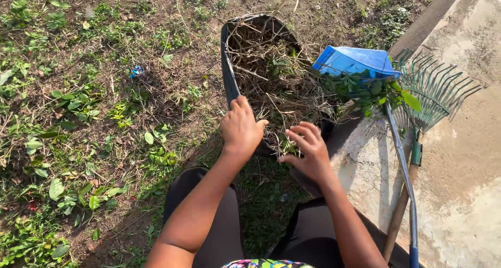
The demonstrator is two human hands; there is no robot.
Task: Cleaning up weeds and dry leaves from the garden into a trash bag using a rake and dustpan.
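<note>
Just now the left hand [240, 128] grips the black bag [228, 75] rim; the right hand [311, 152] pinches green weeds [290, 146].

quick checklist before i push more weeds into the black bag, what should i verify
1. Left hand has a grip on the rim of the black bag: ok.
2. Bag mouth open: ok.
3. Room left in the bag: not ok, dry twigs heap to the rim.
4. Right hand free: cannot tell, fingers rest on stems.
5. Blue dustpan clear of the mouth: not ok, it leans at the edge.
6. Rake out of the way: ok, on the concrete.
</note>
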